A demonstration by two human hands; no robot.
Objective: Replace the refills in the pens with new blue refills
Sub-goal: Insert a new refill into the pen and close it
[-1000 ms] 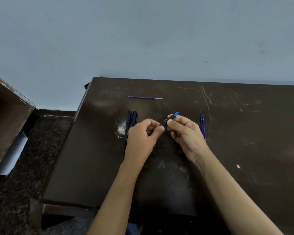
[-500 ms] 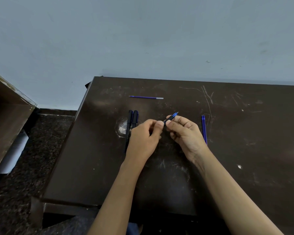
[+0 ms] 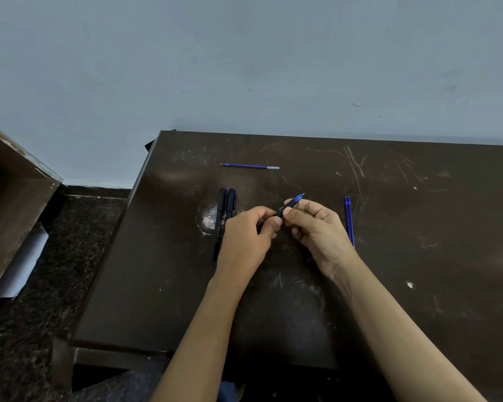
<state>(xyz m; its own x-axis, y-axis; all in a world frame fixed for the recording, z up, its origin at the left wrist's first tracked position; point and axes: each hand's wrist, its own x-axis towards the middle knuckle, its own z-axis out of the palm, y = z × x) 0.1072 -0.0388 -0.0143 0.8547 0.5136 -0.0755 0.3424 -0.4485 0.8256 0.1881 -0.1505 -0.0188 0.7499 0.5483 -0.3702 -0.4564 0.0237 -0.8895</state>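
Observation:
Both hands hold one dark pen [image 3: 288, 206] with a blue tip section above the middle of the dark table [image 3: 418, 256]. My left hand [image 3: 246, 239] grips the pen's barrel, which is mostly hidden in the fingers. My right hand [image 3: 317, 227] pinches the blue front end, its point aimed up and right. Two capped dark pens [image 3: 224, 219] lie side by side just left of my left hand. Two blue refills [image 3: 349, 219] lie together right of my right hand. A single blue refill [image 3: 249, 166] with a pale end lies farther back.
The table's left edge [image 3: 128, 227] drops to a dark speckled floor [image 3: 41, 285]. A brown cabinet [image 3: 9, 192] stands at the far left. A pale wall [image 3: 244, 68] runs behind the table.
The hands have stayed close together on the pen; the fingers have shifted slightly on the blue front end. Nothing on the table has moved.

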